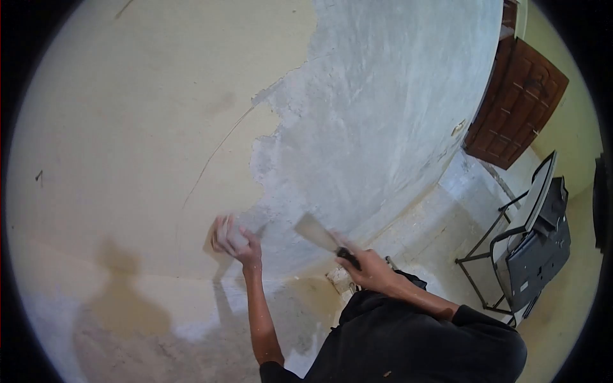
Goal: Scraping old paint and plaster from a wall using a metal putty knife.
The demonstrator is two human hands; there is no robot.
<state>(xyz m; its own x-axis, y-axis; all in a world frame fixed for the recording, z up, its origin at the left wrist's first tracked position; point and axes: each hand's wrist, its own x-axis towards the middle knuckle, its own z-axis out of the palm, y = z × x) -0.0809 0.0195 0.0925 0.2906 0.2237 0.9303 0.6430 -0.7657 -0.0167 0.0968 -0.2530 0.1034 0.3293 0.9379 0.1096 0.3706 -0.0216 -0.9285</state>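
My right hand [371, 270] grips the black handle of a putty knife [316, 232]. Its broad blade points up and left, in front of the bare grey part of the wall [359, 119]. Further left, my left hand [234, 242] is at the wall, fingers bent and blurred by motion. Whether anything lies in its palm cannot be made out. Cream paint [158, 119] covers the wall's left part and ends in a ragged, chipped edge. A thin curved crack [210, 153] runs through the paint above my left hand.
A metal-framed chair [522, 225] stands at the right with a flat black panel [541, 253] against it. Behind is a brown panelled wooden door [519, 100]. The pale, stained floor [421, 230] meets the wall below. A dark object [412, 279] shows behind my right forearm.
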